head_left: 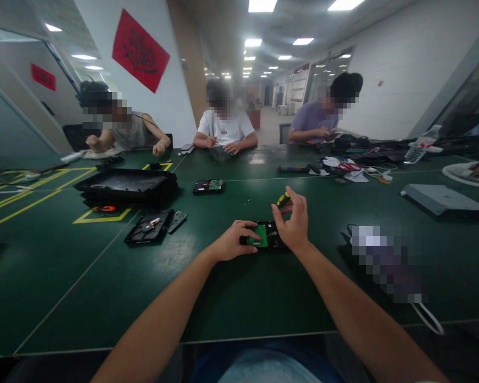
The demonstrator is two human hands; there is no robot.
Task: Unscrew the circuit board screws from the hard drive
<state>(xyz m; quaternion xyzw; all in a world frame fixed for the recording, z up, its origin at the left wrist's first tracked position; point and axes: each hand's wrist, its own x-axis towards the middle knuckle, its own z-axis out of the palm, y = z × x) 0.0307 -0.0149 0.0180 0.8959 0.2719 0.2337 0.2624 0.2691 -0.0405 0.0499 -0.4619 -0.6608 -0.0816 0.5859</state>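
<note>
A black hard drive (272,237) with a green circuit board (262,232) facing up lies flat on the table in front of me. My left hand (232,241) grips its left end, with fingers over the board and the thumb along the near edge. Between the thumb and fingers of my right hand (296,223) is a screwdriver with a yellow and black handle (283,200), above the drive's right part. The screwdriver's shaft and tip cannot be made out. Several tiny screws (247,201) lie just beyond the drive.
Another hard drive (208,186) lies farther off on the green table (207,298). To the left are a black tray (123,183), an opened black case (148,227) and a loose circuit board (178,222). A grey box (445,199) sits right. Several people work opposite.
</note>
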